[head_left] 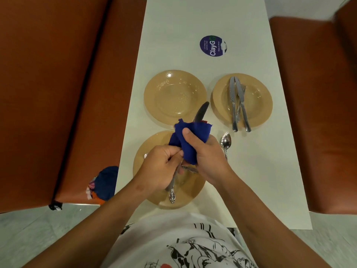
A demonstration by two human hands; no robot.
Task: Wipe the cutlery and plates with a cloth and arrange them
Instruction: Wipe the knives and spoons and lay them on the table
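My right hand [206, 157] grips a blue cloth [190, 138] wrapped around a knife [201, 112], whose blade tip sticks out above the cloth. My left hand [160, 167] holds that knife by its handle, over the near tan plate [193, 192]. More cutlery with an ornate handle [172, 196] lies on this plate, partly hidden by my hands. The far left tan plate [174, 96] has nothing on it. On the far right tan plate [258, 101] lie two knives [238, 101] and a fork. A spoon [225, 142] rests on the white table [173, 35] right of my hands.
A round purple sticker [212, 45] is on the table farther back. Brown benches [58, 93] flank the table on both sides. A bundle of blue and patterned cloth [104, 183] lies on the left bench near the table edge.
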